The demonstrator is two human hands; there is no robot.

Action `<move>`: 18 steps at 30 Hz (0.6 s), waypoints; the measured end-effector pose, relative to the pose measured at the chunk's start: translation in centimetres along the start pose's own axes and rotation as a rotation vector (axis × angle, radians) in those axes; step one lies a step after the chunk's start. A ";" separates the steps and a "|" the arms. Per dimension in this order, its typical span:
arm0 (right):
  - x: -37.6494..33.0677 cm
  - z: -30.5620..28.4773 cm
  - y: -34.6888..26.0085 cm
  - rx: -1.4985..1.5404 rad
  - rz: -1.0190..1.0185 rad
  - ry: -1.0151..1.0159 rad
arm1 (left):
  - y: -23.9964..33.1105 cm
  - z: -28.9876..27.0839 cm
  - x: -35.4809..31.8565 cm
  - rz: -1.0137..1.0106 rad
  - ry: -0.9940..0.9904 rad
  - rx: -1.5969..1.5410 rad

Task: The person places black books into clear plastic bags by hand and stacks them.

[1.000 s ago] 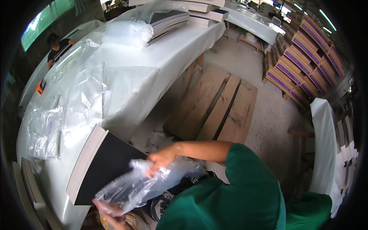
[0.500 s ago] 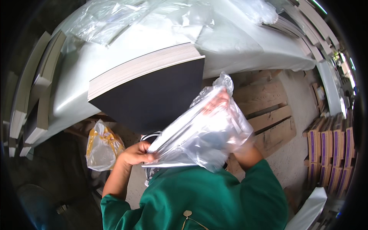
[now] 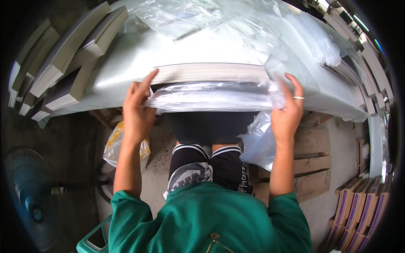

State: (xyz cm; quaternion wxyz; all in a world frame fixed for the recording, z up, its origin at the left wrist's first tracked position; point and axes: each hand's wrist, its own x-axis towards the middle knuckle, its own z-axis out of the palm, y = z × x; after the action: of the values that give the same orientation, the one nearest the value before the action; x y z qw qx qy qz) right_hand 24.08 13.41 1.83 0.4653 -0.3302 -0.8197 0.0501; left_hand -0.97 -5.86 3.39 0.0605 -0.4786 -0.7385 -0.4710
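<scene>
Across the front of a thick stack of black boards with pale edges (image 3: 211,72), a clear plastic bag (image 3: 211,98) is stretched from side to side. My left hand (image 3: 140,103) grips the bag's left end between thumb and fingers, its index finger extended beside the stack's left corner. At the other end my right hand (image 3: 288,110), with a ring on one finger, grips the plastic; some fingers are raised and partly blurred. A loose part of the bag hangs below it. The stack's black face shows beneath the plastic, over my knees.
The table (image 3: 122,84) has a pale cover, with loose clear plastic (image 3: 177,21) at the back. More board stacks (image 3: 69,90) stand left. Below are a yellow-taped plastic bag (image 3: 126,145), a blue fan (image 3: 33,198), a wooden pallet (image 3: 312,173) and purple-striped bundles (image 3: 358,206).
The plastic bag has gone from a slanted hold near my body up to the stack's front and is now stretched level. Both hands moved forward and apart. The stack now appears straighter.
</scene>
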 end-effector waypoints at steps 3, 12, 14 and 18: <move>-2.8 -0.4 0.3 -0.108 -0.201 0.065 | 0.8 0.2 -1.9 0.524 0.147 0.019; -3.8 -4.9 2.8 0.525 -0.150 -0.264 | -5.1 -2.0 -2.5 -0.620 -0.664 -0.944; -4.4 -4.1 3.7 1.180 0.684 -0.329 | -6.6 1.0 -2.4 -0.754 -0.606 -1.106; -7.5 -2.1 4.0 1.703 0.892 -0.435 | -8.5 3.7 -5.2 -0.901 -0.708 -1.484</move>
State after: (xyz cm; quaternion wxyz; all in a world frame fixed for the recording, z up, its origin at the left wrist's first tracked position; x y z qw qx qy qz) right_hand 30.33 11.60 -3.99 0.3253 -0.1475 -0.3778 0.8543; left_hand -3.32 -7.27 -6.87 -0.6768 -0.1792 -0.3403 -0.6277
